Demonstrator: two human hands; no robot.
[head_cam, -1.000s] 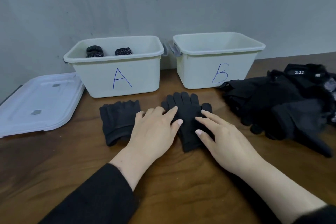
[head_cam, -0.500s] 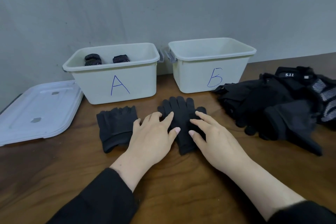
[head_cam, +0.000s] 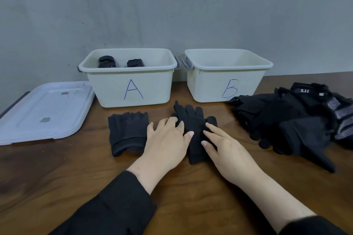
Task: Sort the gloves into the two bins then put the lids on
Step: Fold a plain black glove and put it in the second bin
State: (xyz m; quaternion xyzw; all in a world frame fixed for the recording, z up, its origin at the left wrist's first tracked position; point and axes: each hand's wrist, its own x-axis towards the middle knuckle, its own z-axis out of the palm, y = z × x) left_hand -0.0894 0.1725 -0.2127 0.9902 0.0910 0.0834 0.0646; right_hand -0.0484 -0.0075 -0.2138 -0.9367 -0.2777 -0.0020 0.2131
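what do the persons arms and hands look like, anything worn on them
Both hands are bare: the left hand and right hand wear no gloves, and no rings or watch show. The nails look short and unpainted. The left arm has a black long sleeve pulled up a little from the wrist. The right arm's black sleeve sits much higher, leaving most of the forearm uncovered.
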